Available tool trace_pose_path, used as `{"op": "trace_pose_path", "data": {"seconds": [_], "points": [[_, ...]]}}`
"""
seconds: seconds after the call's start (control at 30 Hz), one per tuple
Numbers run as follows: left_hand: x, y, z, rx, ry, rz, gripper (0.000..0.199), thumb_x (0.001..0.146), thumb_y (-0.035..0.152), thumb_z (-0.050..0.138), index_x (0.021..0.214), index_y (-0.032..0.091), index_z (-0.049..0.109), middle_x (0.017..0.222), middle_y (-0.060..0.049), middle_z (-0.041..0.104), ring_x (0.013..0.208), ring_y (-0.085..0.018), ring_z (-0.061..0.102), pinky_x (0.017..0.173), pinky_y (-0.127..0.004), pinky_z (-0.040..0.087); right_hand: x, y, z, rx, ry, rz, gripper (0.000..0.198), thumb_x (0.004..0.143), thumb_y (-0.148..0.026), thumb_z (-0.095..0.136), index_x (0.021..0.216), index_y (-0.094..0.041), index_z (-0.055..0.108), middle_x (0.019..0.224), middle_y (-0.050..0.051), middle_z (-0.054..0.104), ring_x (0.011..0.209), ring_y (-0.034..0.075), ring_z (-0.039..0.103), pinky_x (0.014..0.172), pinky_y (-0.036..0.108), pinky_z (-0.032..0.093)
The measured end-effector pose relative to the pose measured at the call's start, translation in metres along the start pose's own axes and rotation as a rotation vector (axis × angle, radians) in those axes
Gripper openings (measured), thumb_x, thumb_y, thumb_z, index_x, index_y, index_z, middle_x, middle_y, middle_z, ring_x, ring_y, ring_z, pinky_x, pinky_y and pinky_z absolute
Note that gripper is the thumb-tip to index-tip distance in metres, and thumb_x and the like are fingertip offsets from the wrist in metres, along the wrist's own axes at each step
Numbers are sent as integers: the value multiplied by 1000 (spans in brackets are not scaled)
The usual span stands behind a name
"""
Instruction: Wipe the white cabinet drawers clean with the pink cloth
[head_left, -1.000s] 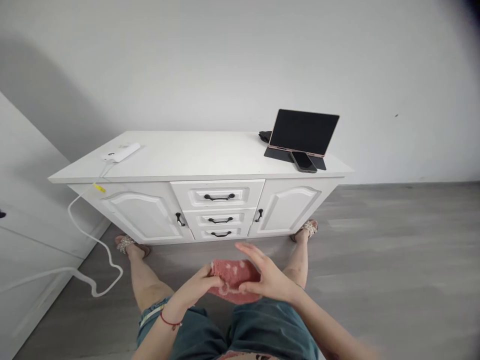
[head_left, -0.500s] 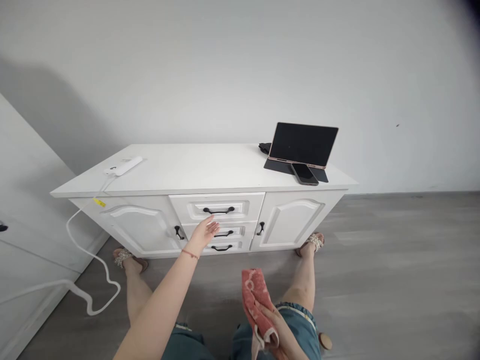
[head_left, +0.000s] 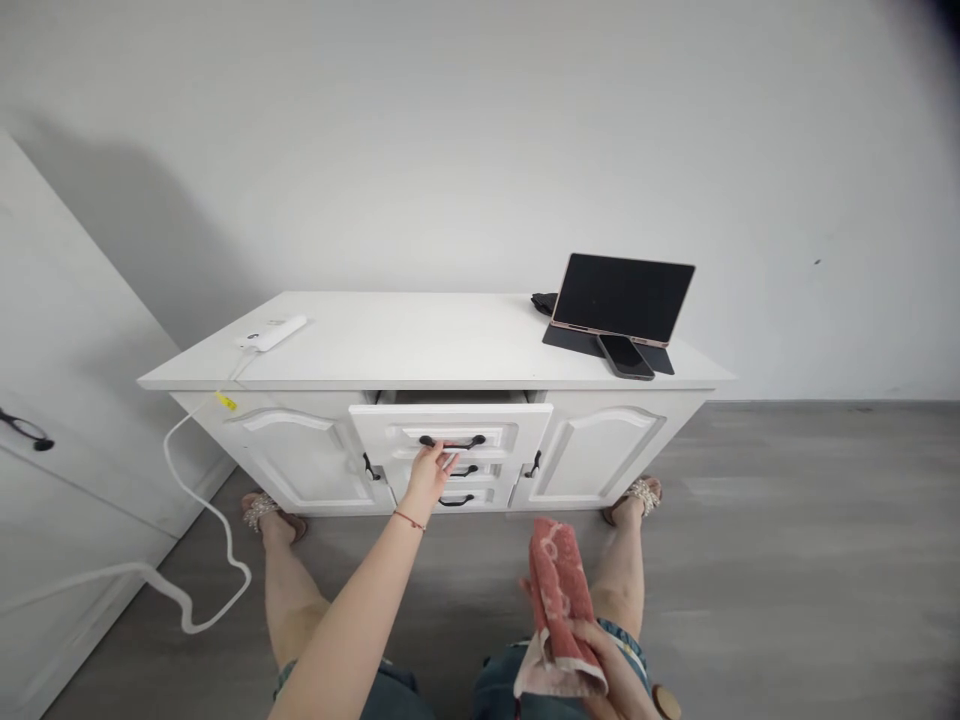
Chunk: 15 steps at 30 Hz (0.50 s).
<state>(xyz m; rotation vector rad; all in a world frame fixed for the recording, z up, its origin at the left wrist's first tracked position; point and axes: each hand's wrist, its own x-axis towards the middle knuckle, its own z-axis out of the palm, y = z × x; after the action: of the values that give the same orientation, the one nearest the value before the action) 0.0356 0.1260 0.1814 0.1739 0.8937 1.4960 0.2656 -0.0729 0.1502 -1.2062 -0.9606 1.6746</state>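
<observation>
Fingers of my left hand [head_left: 432,474] are hooked on the black drawer handle [head_left: 469,443] of the cabinet's top drawer [head_left: 382,430]. That drawer stands pulled out a little, with a dark gap showing behind its front; what lies inside cannot be seen. In my right hand [head_left: 611,655] is a folded red towel [head_left: 559,580] with a pale pattern and a whitish edge, held above my lap. The fingers of that hand are partly hidden by the cloth. Two lower drawers with black handles sit beneath, the upper one partly covered by my left hand.
On the white cabinet [head_left: 420,335] a tablet [head_left: 626,297] leans upright on its dark cover, a phone [head_left: 626,357] in front. A white power strip [head_left: 274,332] lies at the left, its cord [head_left: 199,490] hanging to the floor. A white wardrobe [head_left: 75,330] stands at far left.
My left hand has reached up and taken hold of the top drawer's handle, and the drawer has come out from closed to slightly open. The towel has shifted right in my right hand.
</observation>
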Motion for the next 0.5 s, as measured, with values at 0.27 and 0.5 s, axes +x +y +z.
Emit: {"op": "trace_pose_path", "data": {"seconds": [0.27,0.5], "points": [[-60,-26,-39,12,-13,58,15,78,17,73,70,19,60,80,-1,69,81,-12,66,93,-35,51,2,-28,3,251,-87,87,36,64,-53,65,84,-25,74,88,15,73,93,38,68,76,55,54],[-96,-39,-61,-1,5,44,22,68,26,83,73,21,62,80,0,71,85,-14,67,86,-31,52,15,-136,21,75,-11,38,40,54,-28,81,92,-20,70,71,6,71,65,24,68,60,36,55]]}}
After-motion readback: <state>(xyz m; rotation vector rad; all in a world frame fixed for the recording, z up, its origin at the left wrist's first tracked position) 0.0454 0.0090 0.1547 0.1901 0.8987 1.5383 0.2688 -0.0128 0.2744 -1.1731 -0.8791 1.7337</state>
